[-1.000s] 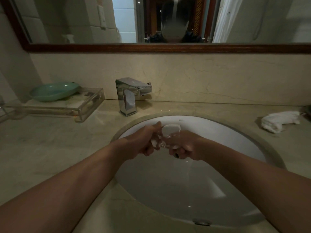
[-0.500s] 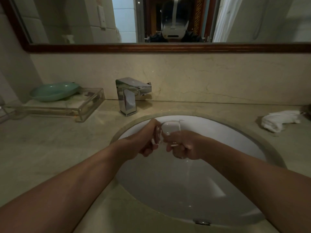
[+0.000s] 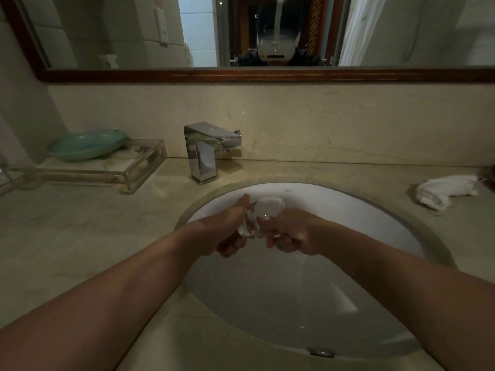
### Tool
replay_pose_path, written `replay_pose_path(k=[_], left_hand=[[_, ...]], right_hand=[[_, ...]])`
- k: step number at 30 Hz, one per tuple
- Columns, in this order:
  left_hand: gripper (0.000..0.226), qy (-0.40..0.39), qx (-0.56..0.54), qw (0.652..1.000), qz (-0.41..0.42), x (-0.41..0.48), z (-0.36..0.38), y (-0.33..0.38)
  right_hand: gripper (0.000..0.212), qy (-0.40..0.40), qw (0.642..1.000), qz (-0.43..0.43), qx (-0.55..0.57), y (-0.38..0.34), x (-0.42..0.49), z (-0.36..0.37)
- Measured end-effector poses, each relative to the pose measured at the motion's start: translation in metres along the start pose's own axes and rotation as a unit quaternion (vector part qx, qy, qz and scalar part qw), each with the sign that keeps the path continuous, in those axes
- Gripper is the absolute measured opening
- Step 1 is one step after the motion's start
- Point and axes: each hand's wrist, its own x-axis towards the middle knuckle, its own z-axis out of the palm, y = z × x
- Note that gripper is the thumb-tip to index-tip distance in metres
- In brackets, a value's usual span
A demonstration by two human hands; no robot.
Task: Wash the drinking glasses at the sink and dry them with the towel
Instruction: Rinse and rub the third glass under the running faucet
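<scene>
Two hands are working together over the white sink basin (image 3: 375,210). The left hand (image 3: 227,231) is reaching in from the left with its thumb extended along the near side of the drinking glass (image 3: 263,214) and its fingers curling under the base. The right hand (image 3: 292,231) is closing on the glass from the opposite side, with its fingers wrapping the lower wall. Both forearms are extending forward, converging at the glass.

Against the earlier frames the change is small: both hands are staying over the same part of the basin and keeping hold of the glass, and the glass rim is sitting slightly lower than half a second ago.

The clear glass is lying tilted between the two palms, with the mouth projecting above and beyond the fingers and the base pointing toward the left palm. A thin water trickle (image 3: 301,269) is falling directly below the right hand into the basin. The chrome faucet (image 3: 206,151) is standing beyond the grip, to its left, apart from the glass. The white towel (image 3: 447,190) is lying on the countertop (image 3: 80,236), well apart to the right of the grip.
</scene>
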Motion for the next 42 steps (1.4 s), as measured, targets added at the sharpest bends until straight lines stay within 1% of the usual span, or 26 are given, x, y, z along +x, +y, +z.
replay_pose_path(k=[2,3,5,7,9,10,12,14,16,17,18,21,23,24,26,29,31,33,36,39,40,42], left_hand=[[0.092,0.021,-0.011,0.999,0.026,0.004,-0.003,-0.001],[0.088,0.030,-0.025,0.998,0.047,0.006,-0.005,-0.002],[0.068,0.042,-0.063,0.993,0.088,0.008,-0.007,-0.002],[0.047,0.063,-0.085,0.988,0.113,0.010,-0.007,0.000],[0.032,0.073,-0.106,0.986,0.106,0.010,-0.005,0.004],[0.028,0.073,-0.115,0.986,0.098,0.009,-0.003,0.006],[0.033,0.054,-0.123,0.987,0.091,0.005,0.000,0.009],[0.045,0.042,-0.113,0.989,0.089,0.001,0.002,0.010],[0.055,0.063,-0.076,0.992,0.079,-0.002,0.002,0.009],[0.058,0.076,-0.057,0.993,0.075,-0.003,0.002,0.008],[0.059,0.085,-0.040,0.993,0.073,-0.003,0.000,0.006],[0.065,0.074,-0.028,0.996,0.047,-0.002,-0.003,0.003],[0.073,0.068,-0.045,0.997,0.018,-0.001,-0.003,0.002],[0.074,0.064,-0.052,0.997,0.010,0.000,-0.003,0.002],[0.067,0.053,-0.076,0.996,0.016,0.004,-0.004,0.003],[0.046,0.059,-0.109,0.990,0.072,0.009,-0.007,0.003],[0.036,0.070,-0.106,0.986,0.107,0.010,-0.007,0.004],[0.040,0.081,-0.087,0.986,0.119,0.010,-0.005,0.004],[0.057,0.078,-0.057,0.991,0.087,0.012,-0.004,0.000],[0.065,0.048,-0.047,0.996,0.052,0.005,-0.001,0.002],[0.067,0.045,-0.043,0.997,0.047,0.002,-0.001,0.004],[0.072,0.053,-0.035,0.997,0.044,-0.001,-0.001,0.005]], right_hand=[[0.033,-0.023,0.998,0.014,0.052,-0.001,0.001,0.001],[0.028,-0.041,0.996,0.024,0.081,-0.001,0.002,0.001],[0.018,-0.088,0.989,0.035,0.113,0.000,0.004,0.001],[0.017,-0.116,0.986,0.029,0.119,0.002,0.005,0.000],[0.019,-0.102,0.988,0.021,0.115,0.002,0.004,-0.002],[0.016,-0.082,0.991,0.017,0.102,0.001,0.004,-0.002],[0.009,-0.032,0.998,0.009,0.061,0.001,0.003,-0.004],[0.016,0.007,1.000,0.005,0.017,0.003,0.005,-0.004],[0.028,0.006,1.000,0.015,0.006,0.003,0.005,0.000],[0.029,-0.007,1.000,0.023,0.016,0.003,0.004,0.002],[0.027,-0.024,0.999,0.027,0.027,0.002,0.002,0.005],[0.001,-0.037,0.999,0.010,0.024,0.001,-0.001,0.009],[0.009,-0.010,1.000,-0.002,0.018,0.003,0.001,0.007],[0.008,0.005,1.000,-0.004,0.024,0.002,0.001,0.004],[0.009,0.023,0.998,0.006,0.053,-0.001,-0.002,0.002],[0.014,0.018,0.996,0.022,0.081,-0.006,-0.005,0.006],[0.017,0.005,0.995,0.022,0.098,-0.005,-0.003,0.009],[0.012,-0.001,0.995,0.016,0.100,-0.002,-0.001,0.010],[0.005,0.003,0.999,0.000,0.046,0.001,-0.003,0.006],[0.015,0.044,0.996,-0.020,-0.072,0.001,-0.004,0.003],[0.022,0.057,0.994,-0.022,-0.089,0.000,-0.005,0.003],[0.031,0.060,0.996,-0.017,-0.066,-0.005,-0.009,0.005]])
